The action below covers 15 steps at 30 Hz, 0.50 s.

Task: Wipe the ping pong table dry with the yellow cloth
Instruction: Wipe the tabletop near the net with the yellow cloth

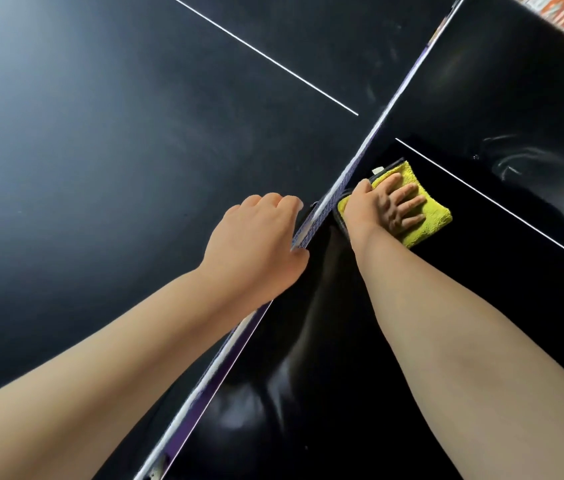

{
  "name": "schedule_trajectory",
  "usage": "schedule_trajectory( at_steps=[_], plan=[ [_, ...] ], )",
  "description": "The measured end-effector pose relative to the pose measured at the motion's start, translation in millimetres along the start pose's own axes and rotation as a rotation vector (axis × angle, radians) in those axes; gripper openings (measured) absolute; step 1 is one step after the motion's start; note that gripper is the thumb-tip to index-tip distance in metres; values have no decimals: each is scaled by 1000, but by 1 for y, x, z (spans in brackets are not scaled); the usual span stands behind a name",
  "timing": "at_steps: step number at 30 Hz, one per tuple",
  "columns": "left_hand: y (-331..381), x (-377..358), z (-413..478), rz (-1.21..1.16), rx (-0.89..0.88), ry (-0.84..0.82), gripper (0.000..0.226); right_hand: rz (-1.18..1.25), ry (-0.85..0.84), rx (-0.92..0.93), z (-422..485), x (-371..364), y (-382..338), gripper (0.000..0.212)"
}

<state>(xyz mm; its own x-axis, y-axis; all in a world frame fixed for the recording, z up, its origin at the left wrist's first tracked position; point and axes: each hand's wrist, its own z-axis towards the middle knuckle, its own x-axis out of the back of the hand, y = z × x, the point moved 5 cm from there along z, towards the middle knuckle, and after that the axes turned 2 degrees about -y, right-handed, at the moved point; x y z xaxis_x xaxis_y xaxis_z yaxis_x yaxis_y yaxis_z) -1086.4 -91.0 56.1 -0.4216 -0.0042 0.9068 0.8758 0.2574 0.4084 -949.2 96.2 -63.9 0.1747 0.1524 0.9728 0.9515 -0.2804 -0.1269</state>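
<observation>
Fingers [407, 204] of the right hand [382, 207] lie spread on the yellow cloth [429, 223], half hiding it, long axis unclear; fingertips of the left hand [256, 237] hide behind the gripped net [370, 147].

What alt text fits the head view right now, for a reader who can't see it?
The right hand presses flat, fingers spread, on a folded yellow cloth lying on the dark ping pong table beside the net. The left hand grips the net's top edge. Smeary streaks show on the table beyond the cloth.
</observation>
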Motion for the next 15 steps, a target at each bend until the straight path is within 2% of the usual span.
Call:
schedule_trajectory(
  at_steps=[4, 8, 15],
  plan=[
    [-4, -4, 23, 0, 5, 5, 41, -9, -5, 46, 46, 7, -15, 67],
    [-6, -8, 38, 15, 20, -3, 26, -16, -19, 105, 81, 12, -27, 67],
    [-2, -15, 40, 19, 31, -19, 24, -119, -61, 441, 103, 20, -31, 64]
  ],
)
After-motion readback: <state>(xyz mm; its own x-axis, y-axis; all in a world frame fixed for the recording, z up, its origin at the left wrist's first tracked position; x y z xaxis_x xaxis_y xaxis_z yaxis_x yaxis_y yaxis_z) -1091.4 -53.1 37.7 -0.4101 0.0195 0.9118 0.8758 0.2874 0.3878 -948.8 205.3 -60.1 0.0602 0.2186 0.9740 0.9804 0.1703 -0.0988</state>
